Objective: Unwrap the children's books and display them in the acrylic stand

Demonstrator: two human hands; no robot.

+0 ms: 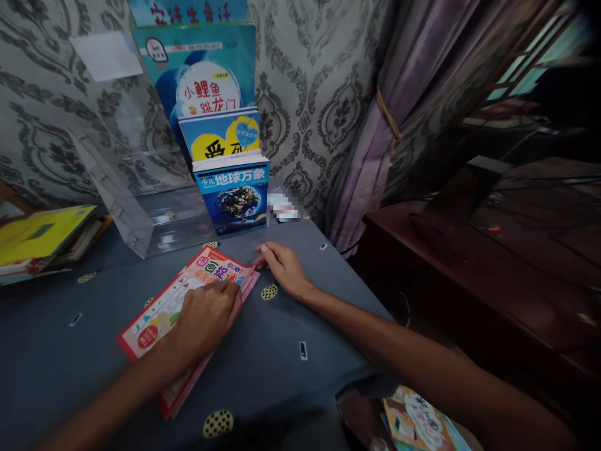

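Note:
A small stack of red-bordered children's picture books (154,313) lies slanted on the table. My left hand (209,316) rests across the top one, fingers curled down at its right edge, gripping it; the fingertips are hidden. Just right of the stack's upper corner, my right hand (284,269) hovers low over or touches the tablecloth, its thumb and fingers partly extended with nothing seen between them. Beyond both hands, a blue book with a globe on its cover (239,197) stands upright at the front of a clear stepped rack (136,216).
Behind it in the rack stand a yellow-and-blue book (220,134) and a teal book (206,69). At left lies a pile with a yellow book (44,235). A purple curtain (375,138) and dark red furniture (460,269) are at right. Another book (422,419) lies below the table edge.

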